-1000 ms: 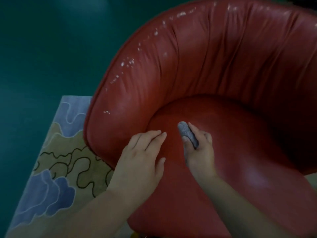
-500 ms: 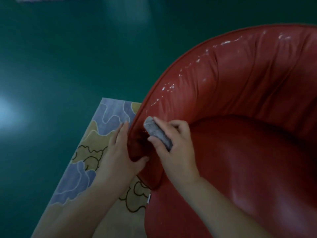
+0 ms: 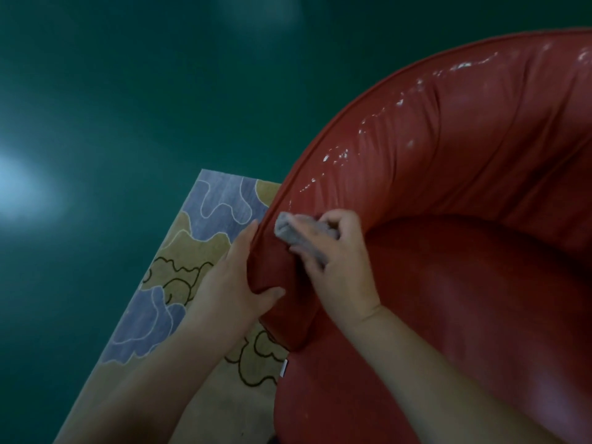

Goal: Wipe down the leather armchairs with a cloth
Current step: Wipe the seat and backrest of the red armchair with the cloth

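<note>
On armrest (image 3: 282,283), cloth (image 3: 298,233) slightly higher.

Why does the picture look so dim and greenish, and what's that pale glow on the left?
In the head view the light is low; the dark green floor carries soft glare patches, brightest at the left edge. The red armchair shows pale sheen on its seat, the grey cloth looks slightly blurred, and wide-angle bending curves the chair's rim.

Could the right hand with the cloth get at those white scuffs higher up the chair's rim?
Probably yes: the right hand holds the cloth just below the scuffs, with only bare leather between.
</note>
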Motion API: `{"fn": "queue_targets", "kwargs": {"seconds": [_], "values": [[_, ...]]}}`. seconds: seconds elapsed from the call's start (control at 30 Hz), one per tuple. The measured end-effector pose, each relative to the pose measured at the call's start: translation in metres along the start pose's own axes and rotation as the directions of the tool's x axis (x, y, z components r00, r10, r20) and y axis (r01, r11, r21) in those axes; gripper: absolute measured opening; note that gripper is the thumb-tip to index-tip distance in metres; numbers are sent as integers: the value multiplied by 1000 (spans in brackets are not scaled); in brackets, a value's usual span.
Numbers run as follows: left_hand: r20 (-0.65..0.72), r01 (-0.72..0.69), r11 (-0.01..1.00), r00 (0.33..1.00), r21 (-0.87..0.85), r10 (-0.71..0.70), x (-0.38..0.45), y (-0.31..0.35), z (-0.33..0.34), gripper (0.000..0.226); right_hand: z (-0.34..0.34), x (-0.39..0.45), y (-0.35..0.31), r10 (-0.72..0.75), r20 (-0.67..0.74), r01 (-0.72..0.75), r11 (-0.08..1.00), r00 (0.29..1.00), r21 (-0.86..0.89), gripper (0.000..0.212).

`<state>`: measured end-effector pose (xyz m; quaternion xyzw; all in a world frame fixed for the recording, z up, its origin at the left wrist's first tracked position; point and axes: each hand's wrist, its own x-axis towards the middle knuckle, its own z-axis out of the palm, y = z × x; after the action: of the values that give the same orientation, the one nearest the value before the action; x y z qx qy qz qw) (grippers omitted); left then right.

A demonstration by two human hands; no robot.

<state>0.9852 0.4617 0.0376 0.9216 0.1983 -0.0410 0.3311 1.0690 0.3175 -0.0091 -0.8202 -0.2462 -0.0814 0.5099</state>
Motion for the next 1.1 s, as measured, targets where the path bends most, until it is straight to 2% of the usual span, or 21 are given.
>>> {"fn": "queue_targets", "kwargs": {"seconds": [0.07, 0.13, 0.2, 0.3, 0.33, 0.4, 0.47, 0.5, 0.57, 0.63, 0.7, 0.77, 0.8, 0.83, 0.93, 0.97, 1.03, 1.1], "values": [[8, -17, 1000, 1000, -7, 17, 4, -3, 0, 102, -9, 15, 15, 140, -118, -141, 990, 983, -6, 49], [18, -43, 999, 999, -5, 43, 10, -4, -2, 102, -18, 27, 20, 289, -231, -280, 957, 929, 74, 44], [28, -67, 997, 997, -30, 68, 18, -1, -4, 100, -11, 28, 10, 235, -231, -222, 972, 944, 82, 41], [71, -118, 991, 990, -64, 123, 33, 4, -9, 92, 10, 25, -11, -10, -64, 9, 1000, 998, -6, 40], [97, -131, 989, 986, -66, 137, 37, 6, -11, 93, 12, 29, -10, -26, -44, 25, 999, 999, -38, 40], [168, -160, 984, 971, -78, 171, 46, 6, -17, 100, 8, 45, -1, 80, -161, -96, 991, 984, -97, 41], [236, -188, 979, 950, -83, 203, 55, 4, -24, 105, 3, 54, 0, 254, -329, -282, 958, 910, -41, 39], [261, -205, 975, 940, -86, 221, 59, 3, -27, 105, 5, 53, -5, 291, -368, -315, 949, 883, -6, 39], [289, -255, 962, 918, -97, 273, 67, -1, -28, 101, 19, 46, -19, 232, -336, -257, 966, 913, -32, 40], [309, -286, 954, 902, -95, 301, 74, -2, -30, 102, 30, 41, -26, 154, -269, -195, 972, 951, -133, 41], [347, -290, 945, 879, -151, 326, 82, -4, -30, 110, 24, 49, -19, 233, -361, -308, 937, 903, -166, 40], [383, -290, 932, 853, -215, 354, 90, -6, -28, 114, 15, 56, -15, 369, -501, -471, 878, 783, -89, 38], [386, -296, 928, 847, -226, 365, 94, -5, -27, 115, 15, 58, -16, 392, -530, -491, 869, 752, -54, 37], [381, -305, 925, 846, -227, 373, 99, -4, -26, 115, 19, 59, -19, 374, -523, -464, 885, 766, -46, 37], [365, -339, 913, 840, -229, 403, 115, 2, -23, 117, 28, 62, -22, 265, -425, -343, 932, 865, -117, 39], [371, -345, 911, 835, -224, 407, 120, 3, -22, 119, 25, 63, -18, 293, -432, -372, 922, 853, -110, 39], [402, -327, 918, 827, -223, 393, 128, 6, -22, 124, 16, 64, -9, 413, -498, -503, 863, 763, -55, 37], [429, -295, 925, 823, -240, 373, 131, 7, -21, 125, 10, 64, -3, 456, -581, -572, 820, 674, -21, 36]]}}
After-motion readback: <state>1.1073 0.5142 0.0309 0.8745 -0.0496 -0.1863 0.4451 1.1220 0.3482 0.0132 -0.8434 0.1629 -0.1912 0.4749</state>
